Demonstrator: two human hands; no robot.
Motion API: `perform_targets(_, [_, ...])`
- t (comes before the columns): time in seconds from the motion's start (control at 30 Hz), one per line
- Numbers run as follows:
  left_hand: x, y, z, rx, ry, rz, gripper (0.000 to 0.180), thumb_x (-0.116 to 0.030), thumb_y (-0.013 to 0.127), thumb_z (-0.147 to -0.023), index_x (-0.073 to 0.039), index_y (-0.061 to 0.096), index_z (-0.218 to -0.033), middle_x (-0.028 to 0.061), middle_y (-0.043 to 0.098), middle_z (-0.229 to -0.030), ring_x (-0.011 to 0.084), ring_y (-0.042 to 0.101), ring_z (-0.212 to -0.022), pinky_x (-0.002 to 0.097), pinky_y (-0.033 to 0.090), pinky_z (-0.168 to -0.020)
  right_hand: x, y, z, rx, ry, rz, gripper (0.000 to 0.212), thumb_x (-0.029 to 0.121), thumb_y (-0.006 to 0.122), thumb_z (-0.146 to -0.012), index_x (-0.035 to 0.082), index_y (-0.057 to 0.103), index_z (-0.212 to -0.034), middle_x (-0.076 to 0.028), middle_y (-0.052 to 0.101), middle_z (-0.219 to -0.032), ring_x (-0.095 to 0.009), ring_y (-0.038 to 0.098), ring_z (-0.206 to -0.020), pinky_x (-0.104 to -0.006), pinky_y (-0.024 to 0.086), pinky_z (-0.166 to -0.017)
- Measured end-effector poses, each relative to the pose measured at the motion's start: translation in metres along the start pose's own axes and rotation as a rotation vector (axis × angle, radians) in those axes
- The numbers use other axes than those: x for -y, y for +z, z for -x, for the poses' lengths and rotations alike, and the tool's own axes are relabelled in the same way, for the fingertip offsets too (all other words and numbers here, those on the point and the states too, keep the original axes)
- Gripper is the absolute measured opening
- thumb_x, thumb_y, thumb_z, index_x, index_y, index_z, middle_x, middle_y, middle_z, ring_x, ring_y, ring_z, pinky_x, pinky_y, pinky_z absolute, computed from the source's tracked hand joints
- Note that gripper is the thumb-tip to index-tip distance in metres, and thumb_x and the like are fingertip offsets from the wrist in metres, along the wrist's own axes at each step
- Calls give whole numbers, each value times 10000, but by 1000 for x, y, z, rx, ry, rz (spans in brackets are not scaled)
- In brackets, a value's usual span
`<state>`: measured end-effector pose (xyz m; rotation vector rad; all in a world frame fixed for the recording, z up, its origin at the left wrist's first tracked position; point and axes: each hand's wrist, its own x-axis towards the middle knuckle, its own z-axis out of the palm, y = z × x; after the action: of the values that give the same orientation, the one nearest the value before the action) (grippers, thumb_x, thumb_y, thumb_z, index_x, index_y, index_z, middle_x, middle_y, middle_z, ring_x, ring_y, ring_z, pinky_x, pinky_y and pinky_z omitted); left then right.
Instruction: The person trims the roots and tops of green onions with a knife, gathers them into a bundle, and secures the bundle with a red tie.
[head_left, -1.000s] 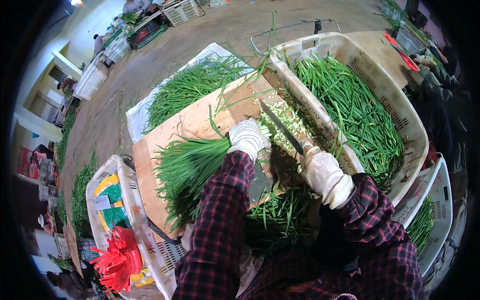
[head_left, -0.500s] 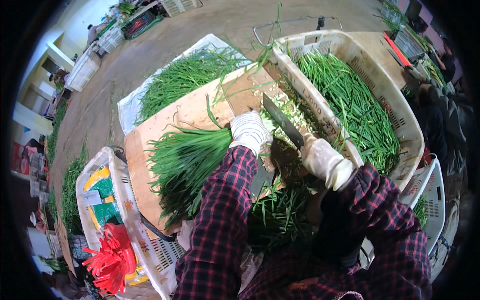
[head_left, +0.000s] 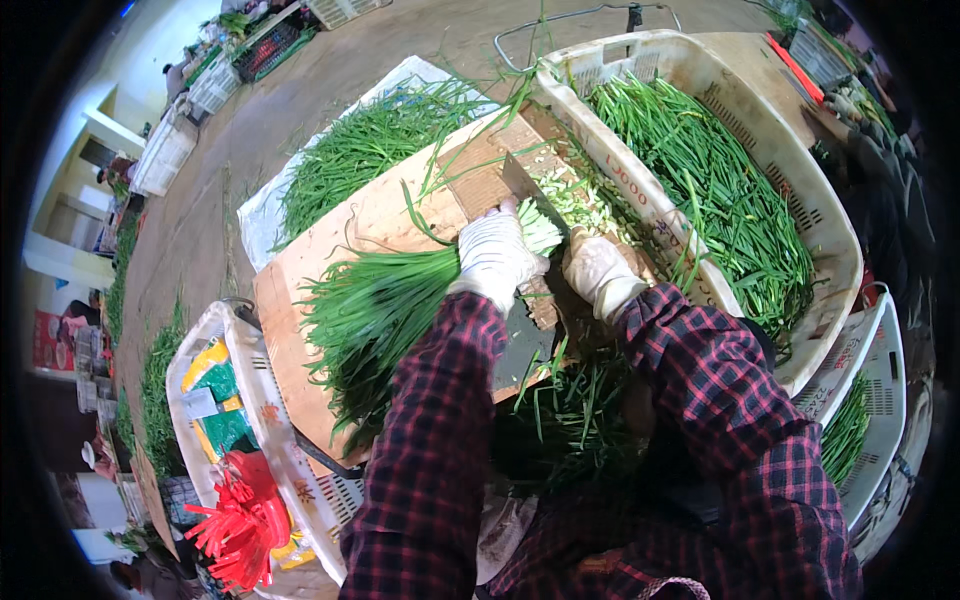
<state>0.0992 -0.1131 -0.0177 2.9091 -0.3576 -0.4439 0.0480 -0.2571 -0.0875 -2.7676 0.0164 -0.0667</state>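
Note:
My left hand [head_left: 494, 250], in a white striped glove, is closed round a thick bunch of garlic chives [head_left: 385, 310] lying on a wooden board [head_left: 295, 290]. Green leaves fan out to the left of that fist, and pale stem ends [head_left: 541, 228] stick out to its right. In my right hand [head_left: 598, 268], also gloved, is a broad-bladed knife [head_left: 533, 190]. Its dark blade points away from me, right beside the stem ends; whether it touches them I cannot tell. My right fingers hide the handle. Chopped pale stem bits [head_left: 582, 205] are scattered right of the blade.
A large off-white crate [head_left: 625, 165] full of chives stands on the right. More chives [head_left: 375, 150] lie on a white sheet beyond the board. At left, another crate [head_left: 280, 430] holds red ties [head_left: 245, 520] and green-yellow packages. Loose leaves [head_left: 570, 420] lie below the board.
My right hand has moved left with the knife, bringing the blade up to the pale stem ends. My left hand keeps its hold on the bunch. The whole view has shifted slightly.

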Motion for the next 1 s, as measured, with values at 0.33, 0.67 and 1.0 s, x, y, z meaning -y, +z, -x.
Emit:
perform_targets(0.33, [34,-47,77,-110,119,-164,782,-337,833,-530,-77,525,-1201,149,614,-1118,321,586,-1042,421,467,-898,14,-77,10,-154,90,94,396,333,586,-871,11,619,-1099,-190,681,-979,-301,679,-847,-378,538,-736])
perform_targets(0.67, [40,28,237,-556,133,292,798,-126,704,-675,-135,388,-1408,122,436,-1347,294,409,-1270,485,304,-1084,51,-46,185,999,383,-2360,703,601,495,-894,88,443,-1372,-105,561,-1304,-279,579,-1146,-482,526,-875])
perform_targets(1.0, [14,107,268,344,78,2528,824,-671,518,-846,-15,441,-1338,154,540,-1278,287,528,-1167,418,416,-1024,40,-52,254,1157,305,-1847,719,628,342,-946,17,507,-1288,-200,642,-1120,-335,639,-1008,-415,521,-841])
